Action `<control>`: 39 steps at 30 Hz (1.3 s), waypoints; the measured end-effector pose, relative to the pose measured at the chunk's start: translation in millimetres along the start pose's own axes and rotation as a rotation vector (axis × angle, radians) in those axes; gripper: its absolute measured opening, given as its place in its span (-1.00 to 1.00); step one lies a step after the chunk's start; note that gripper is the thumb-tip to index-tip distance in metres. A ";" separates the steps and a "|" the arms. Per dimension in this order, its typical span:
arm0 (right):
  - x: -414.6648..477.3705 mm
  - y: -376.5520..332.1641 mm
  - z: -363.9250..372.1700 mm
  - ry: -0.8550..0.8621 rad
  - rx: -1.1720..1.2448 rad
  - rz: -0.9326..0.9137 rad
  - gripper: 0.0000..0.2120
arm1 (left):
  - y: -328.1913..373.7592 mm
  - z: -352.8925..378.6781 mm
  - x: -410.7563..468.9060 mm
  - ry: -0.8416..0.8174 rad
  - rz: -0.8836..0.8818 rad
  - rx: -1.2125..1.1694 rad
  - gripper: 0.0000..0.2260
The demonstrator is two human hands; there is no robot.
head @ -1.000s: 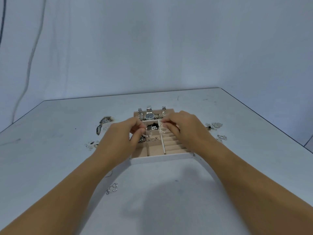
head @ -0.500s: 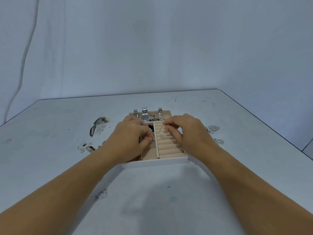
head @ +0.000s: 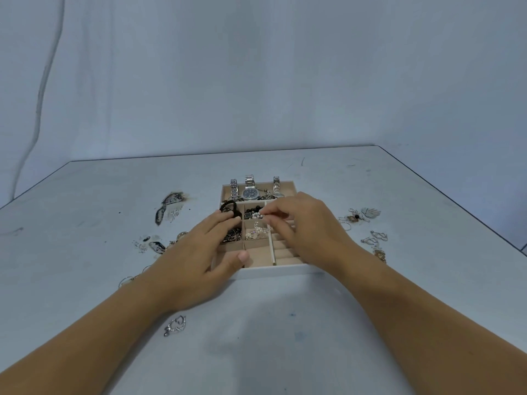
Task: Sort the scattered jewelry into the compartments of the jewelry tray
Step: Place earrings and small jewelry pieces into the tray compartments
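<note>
With the right hand (head: 308, 229) pinching the pearl strand (head: 254, 233), its tail lying in the tray (head: 273, 270) compartment just under that hand, lower slowly so it coils inside; the left hand (head: 196, 258), fingers loosely spread beside it, can steady the tray.

1. The jewelry tray (head: 273, 271) sits mid-table (head: 85, 195).
2. Watches (head: 250, 193) lie in its far compartment.
3. A pearl bracelet (head: 258, 230) hangs into a middle compartment.
4. Earrings (head: 360, 216) lie right of the tray, and a pendant (head: 175, 326) lies near-left.
</note>
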State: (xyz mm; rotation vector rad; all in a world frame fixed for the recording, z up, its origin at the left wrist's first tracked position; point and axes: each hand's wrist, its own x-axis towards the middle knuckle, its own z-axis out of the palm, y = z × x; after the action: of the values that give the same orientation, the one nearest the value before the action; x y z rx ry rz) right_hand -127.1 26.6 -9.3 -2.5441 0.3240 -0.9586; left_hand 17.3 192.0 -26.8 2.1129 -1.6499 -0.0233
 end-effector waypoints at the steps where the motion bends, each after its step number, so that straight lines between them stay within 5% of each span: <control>1: 1.0 -1.3 1.2 -0.017 0.042 0.035 -0.87 | -1.1 0.2 0.2 0.002 0.003 -0.011 -0.32; 9: 10.3 -5.7 8.4 -0.134 0.114 0.220 -0.91 | -5.8 1.1 -0.1 -0.004 0.015 -0.025 -0.34; 21: 6.7 -3.4 6.4 -0.331 -0.192 0.085 -0.71 | -2.9 0.6 -0.8 -0.025 -0.011 0.000 -0.27; 25: -0.6 1.2 -22.4 -0.293 -0.102 0.132 -0.69 | -2.2 -1.0 -0.5 -0.042 -0.016 -0.009 -0.26; 32: -34.6 52.2 -100.6 -0.341 -0.342 0.252 -0.70 | 25.8 -10.6 12.4 -0.016 0.064 0.031 -0.34; 39: -78.8 96.6 -102.7 -0.180 -0.297 0.344 -0.68 | 85.2 15.6 65.8 -0.065 0.218 -0.023 -0.54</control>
State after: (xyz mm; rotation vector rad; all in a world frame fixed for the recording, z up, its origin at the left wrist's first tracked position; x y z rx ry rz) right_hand -261.2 -61.5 -27.5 -2.6846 0.8721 -0.5836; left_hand -46.6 110.8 7.2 1.9228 -1.9000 -0.0428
